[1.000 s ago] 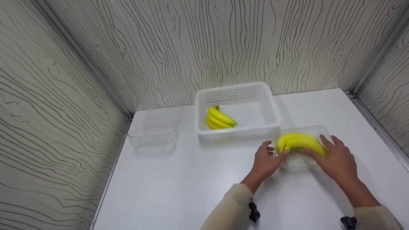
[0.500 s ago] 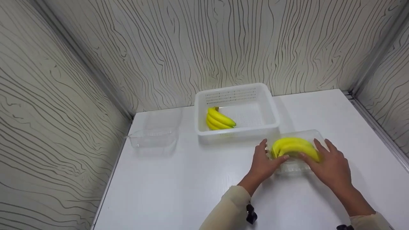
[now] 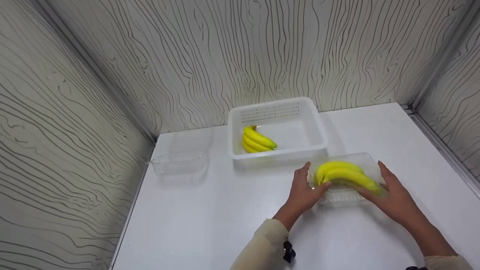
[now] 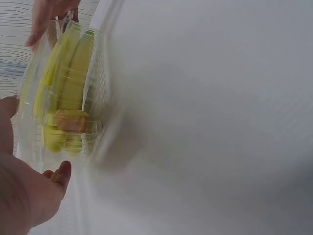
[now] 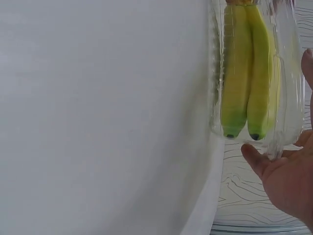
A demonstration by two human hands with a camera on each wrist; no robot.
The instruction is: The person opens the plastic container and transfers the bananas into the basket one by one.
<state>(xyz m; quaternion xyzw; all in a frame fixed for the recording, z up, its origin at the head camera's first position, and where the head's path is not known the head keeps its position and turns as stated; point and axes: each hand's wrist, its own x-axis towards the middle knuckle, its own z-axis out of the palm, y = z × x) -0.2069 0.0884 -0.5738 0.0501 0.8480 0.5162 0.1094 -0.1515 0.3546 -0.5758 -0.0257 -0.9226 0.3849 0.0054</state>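
A bunch of bananas (image 3: pixel 343 174) lies inside a clear plastic box (image 3: pixel 362 159) at the right of the table. My left hand (image 3: pixel 302 191) holds the box's left end, its thumb at the front and its fingers along the side. At the opposite end my right hand (image 3: pixel 397 195) grips the box between thumb and fingers. In the left wrist view, the brown stem end (image 4: pixel 72 121) of the bunch faces my left hand. The right wrist view shows the dark-tipped banana ends (image 5: pixel 242 122) pointing to my right hand, whose thumb is at the box's rim.
Behind the box stands a white plastic basket (image 3: pixel 318 127) with another bunch of bananas (image 3: pixel 258 139) in its left side. A second clear plastic box (image 3: pixel 180 164) sits near the left edge of the white table (image 3: pixel 202 210). Patterned panels (image 3: pixel 210 56) enclose the back and sides.
The box with the bananas has shifted slightly left and toward me, both hands moving along with it. My right fingers have slid outward to the box's right end. The basket stays put.
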